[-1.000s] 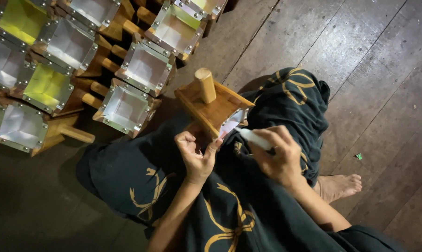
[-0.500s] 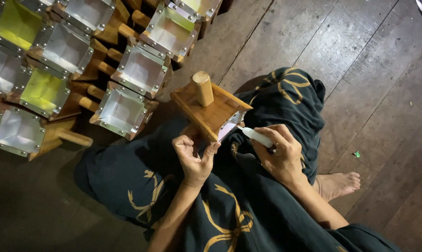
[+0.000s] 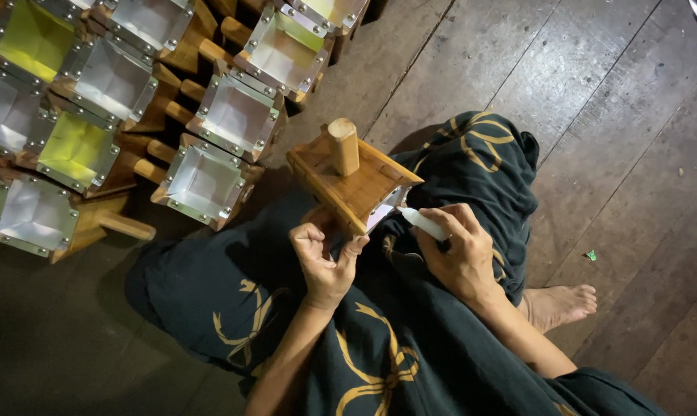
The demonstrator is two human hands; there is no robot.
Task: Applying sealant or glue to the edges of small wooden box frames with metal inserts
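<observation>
Wooden box frame, square with a round peg pointing up-left, rests tilted on the lap, left hand pinching its lower corner, right hand gripping a white tube aimed at it.

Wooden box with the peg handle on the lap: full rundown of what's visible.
The wooden box is a square frame of light, honey-coloured wood with a short round peg handle standing up from its flat top. It is tilted, its open face turned down toward the lap, where a pale lining shows at the lower right edge. The left hand grips its lower corner; the right hand holds a white tube whose tip meets that pale edge. It sits over the dark patterned cloth.
</observation>
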